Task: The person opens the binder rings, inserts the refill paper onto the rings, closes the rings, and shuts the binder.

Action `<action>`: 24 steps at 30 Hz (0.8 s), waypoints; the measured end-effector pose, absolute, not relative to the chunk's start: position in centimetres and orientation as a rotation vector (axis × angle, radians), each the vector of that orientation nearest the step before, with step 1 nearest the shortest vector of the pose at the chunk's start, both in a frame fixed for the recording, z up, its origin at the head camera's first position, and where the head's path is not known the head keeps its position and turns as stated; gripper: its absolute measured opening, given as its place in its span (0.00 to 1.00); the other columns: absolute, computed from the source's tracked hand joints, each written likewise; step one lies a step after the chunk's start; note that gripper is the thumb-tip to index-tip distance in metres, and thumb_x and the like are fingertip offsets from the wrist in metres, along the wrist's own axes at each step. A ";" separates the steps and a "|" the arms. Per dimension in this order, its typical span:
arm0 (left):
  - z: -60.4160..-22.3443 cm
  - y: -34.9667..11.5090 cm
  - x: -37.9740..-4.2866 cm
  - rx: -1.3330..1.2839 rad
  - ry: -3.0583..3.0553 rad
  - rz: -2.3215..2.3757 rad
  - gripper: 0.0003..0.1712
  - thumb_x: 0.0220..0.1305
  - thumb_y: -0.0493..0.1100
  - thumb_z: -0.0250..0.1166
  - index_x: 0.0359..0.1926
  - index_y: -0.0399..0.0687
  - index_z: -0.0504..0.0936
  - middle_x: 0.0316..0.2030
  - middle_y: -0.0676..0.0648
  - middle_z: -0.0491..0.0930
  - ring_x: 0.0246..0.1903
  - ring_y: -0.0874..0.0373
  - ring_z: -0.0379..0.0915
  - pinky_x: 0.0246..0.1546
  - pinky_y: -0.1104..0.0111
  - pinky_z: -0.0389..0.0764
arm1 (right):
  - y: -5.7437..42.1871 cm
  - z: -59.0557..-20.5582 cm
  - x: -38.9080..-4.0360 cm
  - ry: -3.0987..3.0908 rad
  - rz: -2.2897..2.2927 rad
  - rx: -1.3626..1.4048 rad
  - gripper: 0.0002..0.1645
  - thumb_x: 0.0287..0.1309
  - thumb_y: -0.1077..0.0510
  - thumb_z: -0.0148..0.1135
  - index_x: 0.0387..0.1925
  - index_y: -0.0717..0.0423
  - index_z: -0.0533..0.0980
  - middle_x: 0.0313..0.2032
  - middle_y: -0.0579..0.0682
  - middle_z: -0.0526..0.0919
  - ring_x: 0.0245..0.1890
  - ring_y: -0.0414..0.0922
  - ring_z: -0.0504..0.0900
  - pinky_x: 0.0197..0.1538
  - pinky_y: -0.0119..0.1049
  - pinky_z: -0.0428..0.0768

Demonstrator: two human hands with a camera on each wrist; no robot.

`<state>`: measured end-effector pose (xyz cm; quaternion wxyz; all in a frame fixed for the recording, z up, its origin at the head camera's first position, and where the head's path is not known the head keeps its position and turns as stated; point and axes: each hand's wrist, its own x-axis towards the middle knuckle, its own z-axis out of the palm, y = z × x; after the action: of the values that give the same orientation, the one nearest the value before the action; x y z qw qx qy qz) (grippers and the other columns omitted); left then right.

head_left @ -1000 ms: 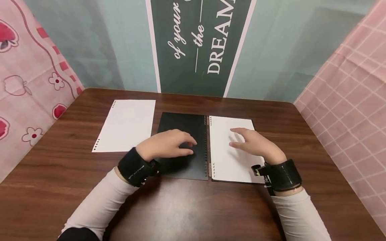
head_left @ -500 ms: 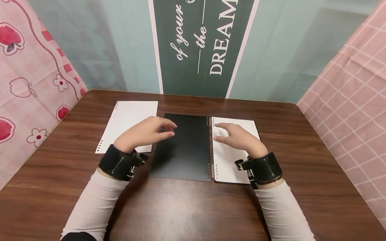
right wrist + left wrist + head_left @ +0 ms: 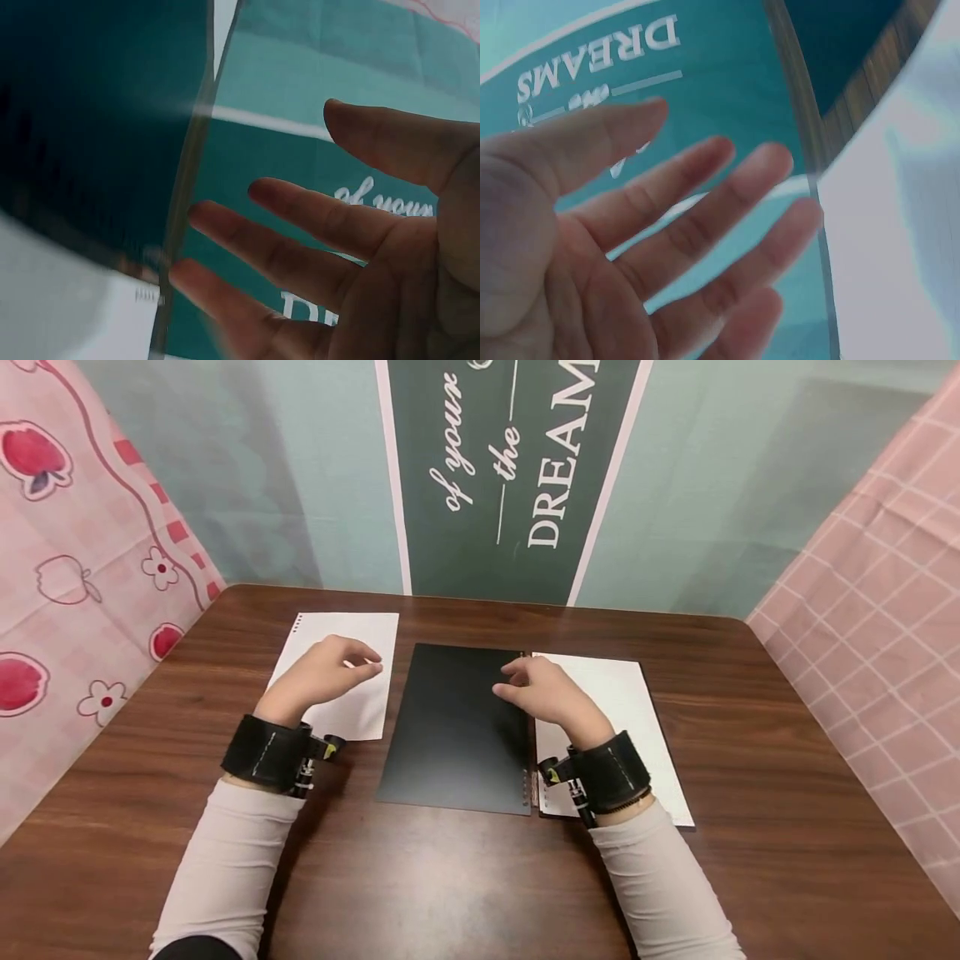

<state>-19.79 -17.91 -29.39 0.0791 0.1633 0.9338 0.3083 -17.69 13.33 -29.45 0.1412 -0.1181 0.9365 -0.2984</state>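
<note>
Hovering, loosely bent & empty: my R hand [image 3: 551, 689] over the laid-out binder [image 3: 446, 735], my L hand [image 3: 322, 672] over the loose sheet [image 3: 363, 706] left of it. Thin paper, so I'd prob. pinch its edge lightly, w/o creasing. No brand legible; backdrop [image 3: 495, 564] reads "of your", "the", "DREAMS".

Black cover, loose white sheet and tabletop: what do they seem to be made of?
Black cover: probably plastic or coated card, satin; it's smooth, with a soft sheen toward the near edge.
Loose white sheet: likely paper, matte; thin, flat, punched near its far left corner.
Tabletop: brown wood grain, semi-gloss with a glare patch; solid wood or laminate, can't tell.
</note>
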 end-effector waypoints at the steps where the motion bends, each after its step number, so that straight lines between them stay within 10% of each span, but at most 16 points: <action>1: -29.4 -18.2 -19.8 0.454 2.800 0.926 0.19 0.70 0.43 0.57 0.54 0.35 0.82 0.49 0.34 0.83 0.53 0.40 0.77 0.51 0.49 0.76 | 13.0 -29.5 -17.7 2.695 -0.863 -0.341 0.30 0.69 0.50 0.56 0.66 0.63 0.71 0.57 0.64 0.79 0.59 0.58 0.78 0.58 0.53 0.77; 24: -30.9 -24.5 -20.4 -0.246 2.820 0.968 0.33 0.72 0.52 0.54 0.65 0.29 0.70 0.62 0.26 0.70 0.60 0.34 0.68 0.59 0.41 0.70 | 5.9 -30.2 -18.4 2.516 -1.151 -0.345 0.36 0.69 0.50 0.58 0.73 0.55 0.62 0.64 0.60 0.74 0.66 0.55 0.73 0.65 0.51 0.72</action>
<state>-20.37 -24.50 -30.87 0.0747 -0.0821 0.9399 0.3228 -18.43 5.92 -30.21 0.1756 -0.1219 0.8883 -0.4064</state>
